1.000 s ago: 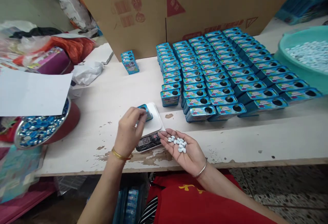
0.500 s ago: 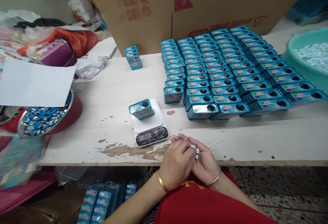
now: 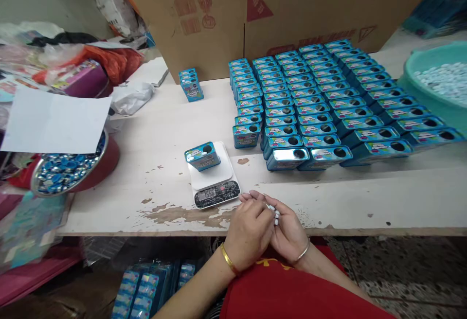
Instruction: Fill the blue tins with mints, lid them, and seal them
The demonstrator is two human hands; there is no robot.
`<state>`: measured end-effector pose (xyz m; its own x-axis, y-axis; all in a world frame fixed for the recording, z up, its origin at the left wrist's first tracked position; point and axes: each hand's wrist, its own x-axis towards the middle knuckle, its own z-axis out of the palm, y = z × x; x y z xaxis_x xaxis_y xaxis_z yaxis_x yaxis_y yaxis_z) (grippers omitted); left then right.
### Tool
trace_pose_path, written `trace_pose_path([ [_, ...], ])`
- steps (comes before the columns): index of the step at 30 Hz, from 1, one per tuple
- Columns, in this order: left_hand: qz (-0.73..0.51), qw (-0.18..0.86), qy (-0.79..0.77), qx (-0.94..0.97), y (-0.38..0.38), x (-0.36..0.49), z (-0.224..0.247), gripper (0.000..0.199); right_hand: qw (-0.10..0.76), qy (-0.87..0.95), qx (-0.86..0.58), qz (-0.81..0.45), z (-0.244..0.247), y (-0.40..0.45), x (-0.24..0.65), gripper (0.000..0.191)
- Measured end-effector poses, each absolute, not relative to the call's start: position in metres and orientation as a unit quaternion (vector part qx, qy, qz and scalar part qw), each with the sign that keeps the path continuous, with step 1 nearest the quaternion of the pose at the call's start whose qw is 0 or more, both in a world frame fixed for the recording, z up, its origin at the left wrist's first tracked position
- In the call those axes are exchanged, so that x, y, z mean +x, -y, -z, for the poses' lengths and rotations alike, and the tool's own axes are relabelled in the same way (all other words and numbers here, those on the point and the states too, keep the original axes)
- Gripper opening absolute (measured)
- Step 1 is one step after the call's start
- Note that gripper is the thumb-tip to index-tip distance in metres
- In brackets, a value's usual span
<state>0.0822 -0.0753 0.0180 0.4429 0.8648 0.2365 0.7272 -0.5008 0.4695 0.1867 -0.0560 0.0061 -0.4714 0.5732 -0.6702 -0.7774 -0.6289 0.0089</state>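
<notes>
My right hand (image 3: 290,234) is cupped palm up with several small white candies (image 3: 275,216) in it. Over that palm my left hand (image 3: 248,234) lies with its fingers curled in toward the candies; its fingertips are hidden, so what they pinch cannot be seen. Just left of the hands is a white kitchen scale (image 3: 215,179) with digits on its display. On its plate stands a blue candy tin (image 3: 202,157) with a round dark hole in the top. Both hands are apart from the tin, above the table's front edge.
Rows of similar blue tins (image 3: 317,115) fill the right of the table (image 3: 153,134). A turquoise basin (image 3: 419,73) of white candies stands far right. At left is a red bowl (image 3: 109,163) of blue-silver pieces under white paper (image 3: 58,122). A cardboard box (image 3: 219,42) stands behind.
The digits on the scale's display read differently. Both hands stay together in nearly the same place, with the left fingers still over the right palm. The view has shifted slightly.
</notes>
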Motion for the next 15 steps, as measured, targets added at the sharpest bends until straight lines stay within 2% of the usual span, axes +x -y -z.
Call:
trace_pose_path([
  [4, -0.311, 0.135, -0.468, 0.817, 0.059, 0.055, -0.03, 0.015, 0.421, -0.152, -0.308, -0.84, -0.005, 0.053, 0.185, 0.024],
  [9, -0.406, -0.011, -0.579, 0.707, 0.02, -0.016, -0.054, 0.016, 0.419, -0.155, -0.317, -0.837, -0.008, 0.053, 0.183, 0.023],
  [11, -0.383, -0.025, -0.618, 0.686, 0.006, -0.04, -0.061, 0.016, 0.417, -0.162, -0.317, -0.836, -0.009, 0.054, 0.182, 0.021],
  [15, -0.294, 0.02, -0.655, 0.696, -0.009, -0.066, -0.064, 0.016, 0.419, -0.159, -0.301, -0.842, -0.007, 0.055, 0.181, 0.019],
])
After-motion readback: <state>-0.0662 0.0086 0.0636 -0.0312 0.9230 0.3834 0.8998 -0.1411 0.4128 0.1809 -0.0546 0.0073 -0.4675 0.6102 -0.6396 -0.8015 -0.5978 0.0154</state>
